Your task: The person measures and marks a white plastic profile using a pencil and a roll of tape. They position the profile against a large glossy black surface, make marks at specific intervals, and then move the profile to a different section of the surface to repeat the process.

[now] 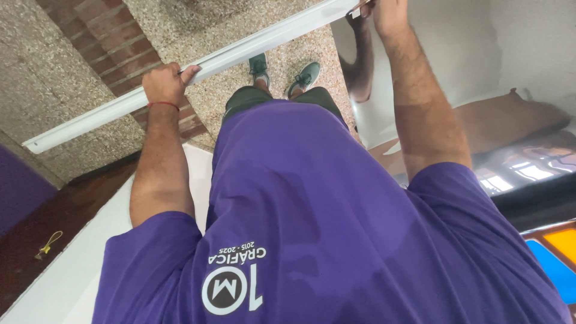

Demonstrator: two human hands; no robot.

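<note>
A long white rail (pixel 240 45) runs diagonally from the left to the top centre, held at waist height. My left hand (pixel 166 83) is closed around it near the middle; a red string is tied on that wrist. My right hand (pixel 387 15) grips the rail's far end at the top edge, where it meets a glossy reflective panel (pixel 456 54). The panel mirrors my right forearm. My purple shirt (pixel 312 228) fills the lower frame. My feet in green sneakers (pixel 282 72) stand just beyond the rail.
The floor is speckled terrazzo (pixel 54 78) with red brick strips (pixel 114 42). A white board (pixel 90 252) lies at lower left beside dark flooring with a small yellow object (pixel 48 243). Coloured glass (pixel 555 252) shows at the lower right.
</note>
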